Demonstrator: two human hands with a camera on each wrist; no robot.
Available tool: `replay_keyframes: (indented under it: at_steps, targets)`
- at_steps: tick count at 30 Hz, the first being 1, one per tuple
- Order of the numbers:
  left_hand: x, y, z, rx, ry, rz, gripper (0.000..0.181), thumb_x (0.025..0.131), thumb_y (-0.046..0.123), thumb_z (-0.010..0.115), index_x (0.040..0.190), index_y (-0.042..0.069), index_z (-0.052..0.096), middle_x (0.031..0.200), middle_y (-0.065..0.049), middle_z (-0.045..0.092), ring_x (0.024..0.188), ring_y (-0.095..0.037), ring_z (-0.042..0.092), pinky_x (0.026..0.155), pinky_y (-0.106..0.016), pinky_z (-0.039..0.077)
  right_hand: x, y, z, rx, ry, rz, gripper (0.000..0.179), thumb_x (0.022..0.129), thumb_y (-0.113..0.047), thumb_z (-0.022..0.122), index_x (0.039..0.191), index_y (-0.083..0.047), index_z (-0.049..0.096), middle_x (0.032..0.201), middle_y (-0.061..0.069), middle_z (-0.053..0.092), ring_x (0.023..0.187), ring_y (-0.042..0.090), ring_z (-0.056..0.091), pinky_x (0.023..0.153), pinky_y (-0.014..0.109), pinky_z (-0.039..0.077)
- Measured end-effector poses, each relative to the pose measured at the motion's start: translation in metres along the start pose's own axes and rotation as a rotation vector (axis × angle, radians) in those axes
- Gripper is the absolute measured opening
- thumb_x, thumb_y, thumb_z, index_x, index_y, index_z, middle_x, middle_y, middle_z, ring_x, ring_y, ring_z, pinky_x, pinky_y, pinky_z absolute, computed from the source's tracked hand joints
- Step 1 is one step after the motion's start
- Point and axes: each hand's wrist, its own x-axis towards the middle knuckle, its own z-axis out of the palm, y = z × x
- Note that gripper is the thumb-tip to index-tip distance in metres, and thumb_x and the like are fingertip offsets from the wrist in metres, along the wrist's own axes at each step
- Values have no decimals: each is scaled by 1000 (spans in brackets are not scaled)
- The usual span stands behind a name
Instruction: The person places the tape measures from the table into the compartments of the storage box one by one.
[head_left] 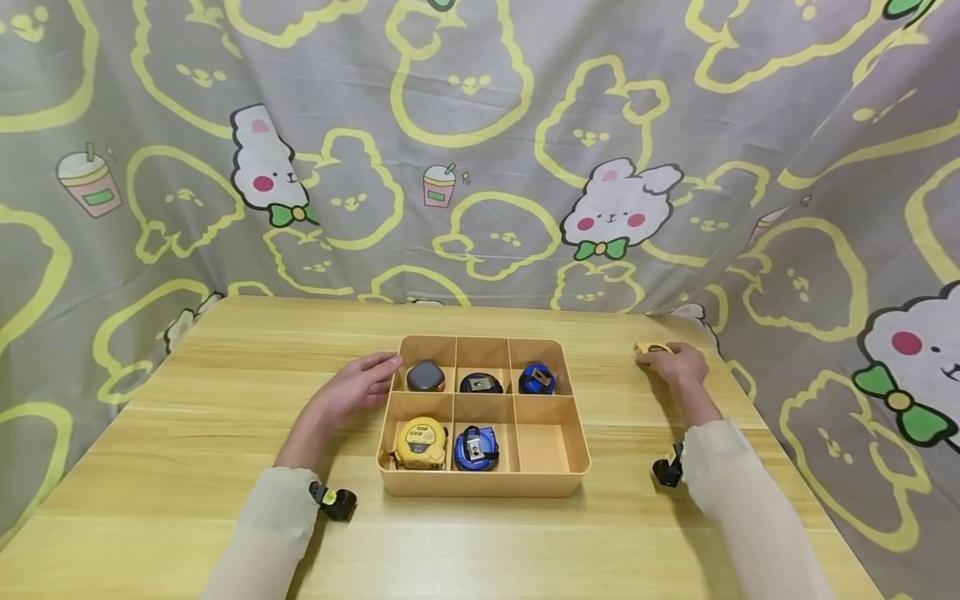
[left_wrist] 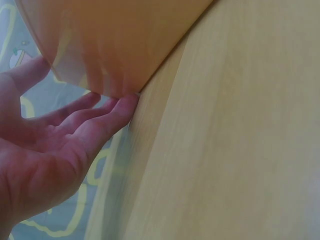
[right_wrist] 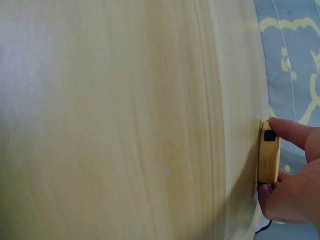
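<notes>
An orange-tan box (head_left: 480, 485) with compartments in two rows stands on the table. My left hand (head_left: 365, 385) touches its left side; in the left wrist view the fingertips (left_wrist: 127, 102) meet the wall near the table, fingers fairly straight. Off to the right of the box, my right hand (head_left: 678, 364) pinches a yellow tape measure (right_wrist: 269, 155) between thumb and fingers, low at the table. A larger yellow tape measure (head_left: 421, 443) lies front left in the box, a blue tape measure (head_left: 476, 450) front middle.
In the back row sit a dark grey tape measure (head_left: 425, 377), a dark one with a metal clip (head_left: 481, 383) and a blue one (head_left: 537, 379). Behind the wooden table (head_left: 300, 333) hangs a grey patterned curtain (head_left: 495, 283), which also lines both sides.
</notes>
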Motion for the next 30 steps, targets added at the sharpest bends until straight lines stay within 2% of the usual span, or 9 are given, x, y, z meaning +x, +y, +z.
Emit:
replay_keyframes:
  at_steps: [14,30]
  targets:
    - [2,-3,1,-22,-8,12,77,105,46,51,159,-2,23,162,-26,31,145,-44,40,117,-50,40,0,1,-1,-23,7,-18,81,89,-33,74,153,1,39,157,28,38,144,50,27,118,56,34]
    - [1,-2,-1,-22,-1,5,78,105,46,51,159,-2,22,162,-26,30,145,-45,39,118,-50,39,-6,-3,-3,-43,-18,-58,83,87,-34,76,153,2,39,157,28,37,144,50,26,118,56,34]
